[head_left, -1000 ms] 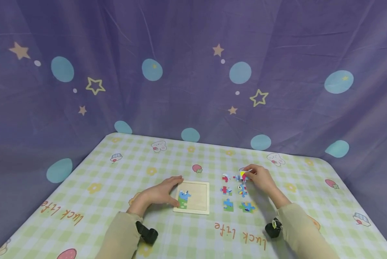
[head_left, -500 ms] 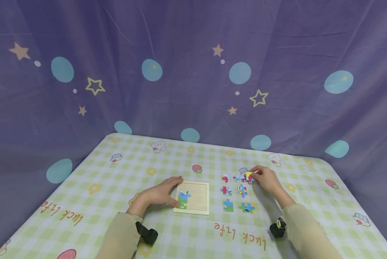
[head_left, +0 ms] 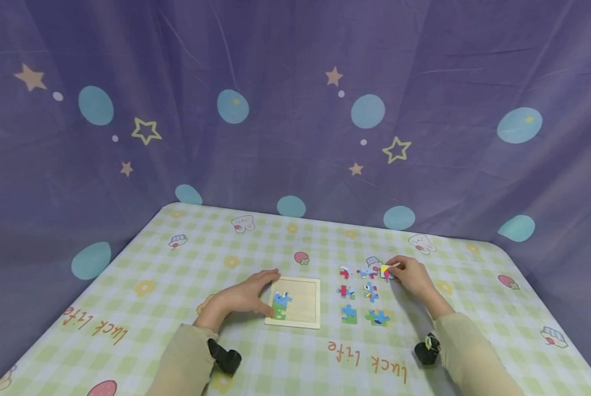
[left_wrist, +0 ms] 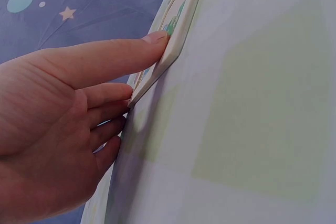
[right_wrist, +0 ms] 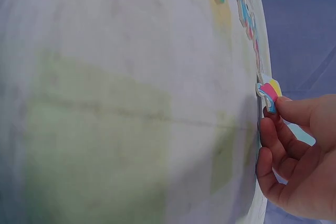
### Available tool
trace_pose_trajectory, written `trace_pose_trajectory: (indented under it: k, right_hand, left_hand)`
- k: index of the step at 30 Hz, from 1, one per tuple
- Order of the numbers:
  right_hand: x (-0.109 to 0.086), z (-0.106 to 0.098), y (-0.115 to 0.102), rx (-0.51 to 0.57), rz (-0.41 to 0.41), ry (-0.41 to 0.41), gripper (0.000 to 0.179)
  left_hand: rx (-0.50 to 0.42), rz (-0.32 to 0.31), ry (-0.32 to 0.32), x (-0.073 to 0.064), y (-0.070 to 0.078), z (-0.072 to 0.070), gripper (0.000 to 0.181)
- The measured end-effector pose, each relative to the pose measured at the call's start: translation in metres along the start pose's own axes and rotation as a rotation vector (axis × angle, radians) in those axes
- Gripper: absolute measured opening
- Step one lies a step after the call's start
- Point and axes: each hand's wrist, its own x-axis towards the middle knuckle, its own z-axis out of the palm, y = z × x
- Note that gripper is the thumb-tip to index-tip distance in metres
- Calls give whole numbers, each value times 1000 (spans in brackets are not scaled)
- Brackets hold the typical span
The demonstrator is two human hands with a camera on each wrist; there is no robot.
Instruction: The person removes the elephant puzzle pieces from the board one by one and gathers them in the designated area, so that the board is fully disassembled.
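Observation:
A square wooden puzzle tray (head_left: 302,300) lies on the table, with joined blue-and-green puzzle pieces (head_left: 280,306) along its left side. My left hand (head_left: 243,295) holds the tray's left side; in the left wrist view the thumb (left_wrist: 155,45) lies on the rim and the other fingers touch the outer edge. To the right, my right hand (head_left: 409,274) pinches a yellow, red and white puzzle piece (right_wrist: 270,92) between thumb and fingertips, at or just above the tabletop. Left of that hand, loose pieces lie in two columns, among them a blue-and-red piece (head_left: 366,273).
Other loose pieces include a red one (head_left: 346,292), a blue-and-green one (head_left: 348,314) and a wider green-and-blue one (head_left: 377,317). A green checked tablecloth (head_left: 255,357) covers the table. A purple curtain (head_left: 295,154) hangs behind its far edge.
My right hand has moved right with the yellow and red puzzle piece, uncovering the blue-and-red piece beside it. My left hand and the tray stay where they were.

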Motion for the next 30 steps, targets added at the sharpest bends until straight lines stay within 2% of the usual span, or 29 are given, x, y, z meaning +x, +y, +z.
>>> trace_pose_trajectory:
  k: [12, 30]
  right_hand:
    - [-1, -1, 0, -12, 23, -1, 17]
    - [2, -2, 2, -31, 15, -2, 16]
  left_hand:
    - [4, 8, -1, 1, -1, 0, 87]
    - [15, 5, -1, 1, -2, 1, 87]
